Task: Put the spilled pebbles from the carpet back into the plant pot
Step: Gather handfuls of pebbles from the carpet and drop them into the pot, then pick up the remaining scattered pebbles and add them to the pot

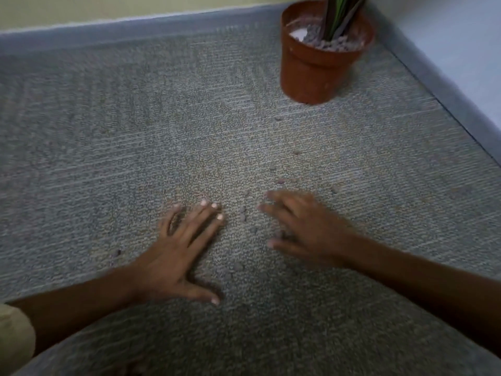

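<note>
- Terracotta-brown plastic plant pot (314, 69) stands upright in the room corner, far side of the carpet (135, 131); green-and-dark striped leaves (340, 14) rise from it, cut off by the frame top.
- Pot already holds a layer of greyish pebbles (329, 43) around the stem, with a pale patch at the pot's left inner edge — looks part-filled, so judged mid-task.
- Spilled pebbles (242, 217) lie loose on the carpet well short of the pot, in a thin trail running from the pot's base toward the person; a few more sit nearer the pot (296, 152), one stray far left of the trail (117, 252).
- Left hand (181, 253) lies flat on the carpet, fingers straight and spread, holding nothing; likely acting as a wall to corral pebbles, well apart from the pot.
- Right hand (306, 226) hovers low opposite it, fingers extended and loosely spread, motion-blurred; can't tell whether it touches any pebble. Probably sweeping toward the left hand.
- Pebble cluster sits between the two hands — placement fits a gather-then-scoop step.
- Surface: grey-beige looped carpet, ribbed texture; small pebbles blend in, easy to miss.
- Room: grey carpet strip runs along the wall base behind and right of the pot; pale wall above. Dim light, blurry frame.
</note>
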The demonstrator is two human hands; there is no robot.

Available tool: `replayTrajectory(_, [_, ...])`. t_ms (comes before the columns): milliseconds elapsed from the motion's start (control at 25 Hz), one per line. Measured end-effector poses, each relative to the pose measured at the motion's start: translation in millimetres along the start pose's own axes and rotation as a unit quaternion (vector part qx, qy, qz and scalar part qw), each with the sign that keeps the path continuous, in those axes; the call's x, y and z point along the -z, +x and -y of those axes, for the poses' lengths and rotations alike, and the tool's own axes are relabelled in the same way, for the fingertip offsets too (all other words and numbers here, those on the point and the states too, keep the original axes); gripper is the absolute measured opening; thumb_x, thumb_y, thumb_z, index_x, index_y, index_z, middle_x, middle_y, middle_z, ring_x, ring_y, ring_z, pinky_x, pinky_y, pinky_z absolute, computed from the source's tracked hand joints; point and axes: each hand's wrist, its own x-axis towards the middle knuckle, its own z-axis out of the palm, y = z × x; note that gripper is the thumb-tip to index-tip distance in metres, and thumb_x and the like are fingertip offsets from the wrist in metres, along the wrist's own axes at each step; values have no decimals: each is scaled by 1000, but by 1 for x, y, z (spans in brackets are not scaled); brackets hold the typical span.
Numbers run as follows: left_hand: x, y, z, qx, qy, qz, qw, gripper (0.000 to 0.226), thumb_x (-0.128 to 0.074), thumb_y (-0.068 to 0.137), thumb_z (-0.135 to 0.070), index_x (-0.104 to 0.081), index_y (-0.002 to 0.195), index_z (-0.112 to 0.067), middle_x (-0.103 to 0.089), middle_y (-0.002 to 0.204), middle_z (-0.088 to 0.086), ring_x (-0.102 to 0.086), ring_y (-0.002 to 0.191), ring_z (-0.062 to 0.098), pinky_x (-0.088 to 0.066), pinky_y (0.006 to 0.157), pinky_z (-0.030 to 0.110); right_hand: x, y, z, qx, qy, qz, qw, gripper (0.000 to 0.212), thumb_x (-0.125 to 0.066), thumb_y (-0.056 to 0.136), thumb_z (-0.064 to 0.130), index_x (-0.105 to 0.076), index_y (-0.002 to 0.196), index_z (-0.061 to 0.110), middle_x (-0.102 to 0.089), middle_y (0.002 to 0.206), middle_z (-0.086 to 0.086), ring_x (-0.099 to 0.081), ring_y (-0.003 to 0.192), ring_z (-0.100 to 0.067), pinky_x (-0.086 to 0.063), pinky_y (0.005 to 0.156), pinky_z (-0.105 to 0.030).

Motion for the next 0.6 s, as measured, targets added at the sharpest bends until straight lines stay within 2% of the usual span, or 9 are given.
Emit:
replayTrajectory(80, [-9,4,-26,-13,-15,8,1000,126,-32,61,-94,-20,150,-5,-13,159,17,-11,148,29,-8,112,61,-20,-10,17,77,-74,-1,994,71,-35,87,66,-32,144,24,-33,153,-11,-29,142,-27,-17,114,-49])
replayTrajectory(200, [-20,20,-43,9,2,-11,1000,110,-32,75,-83,-24,148,-1,-17,158,18,-18,147,31,-13,113,58,-46,-27,29,194,-124,21,973,65,-31,92,59,-27,146,23,-33,153,-12,-24,144,-27,-21,114,-56])
replayTrajectory(280, [-15,38,-31,16,31,-29,999,96,-28,84,-74,-19,148,-3,-15,158,19,-18,146,33,-12,116,57,-50,-29,24,190,-146,15,971,60,-31,94,52,-30,146,21,-33,153,-8,-22,145,-26,-22,113,-56])
replayTrajectory(360, [-4,56,-9,19,52,-37,998,90,-18,86,-71,-4,151,-10,-3,159,18,-5,148,32,-2,119,53,-42,-21,17,89,-173,-4,981,57,-34,94,44,-38,143,16,-37,151,-9,-27,143,-27,-24,112,-53])
replayTrajectory(440, [5,65,14,44,36,-29,998,87,-10,85,-71,6,151,-18,6,160,16,7,148,29,6,118,48,-33,-12,17,3,-152,-31,988,59,-36,90,39,-40,141,10,-40,149,-14,-31,141,-31,-25,111,-51])
replayTrajectory(520, [11,62,30,67,19,-28,997,86,-7,84,-72,-1,152,-20,-2,160,16,2,149,27,1,118,49,-38,-11,33,50,-121,-55,990,61,-38,88,36,-36,142,8,-39,149,-16,-31,141,-32,-25,112,-51])
replayTrajectory(600, [18,51,45,60,25,-21,998,84,-8,86,-71,-18,151,-19,-19,158,17,-18,147,29,-15,116,52,-54,-11,60,177,-89,-42,979,58,-34,92,36,-30,145,12,-30,154,-12,-20,145,-29,-17,116,-51])
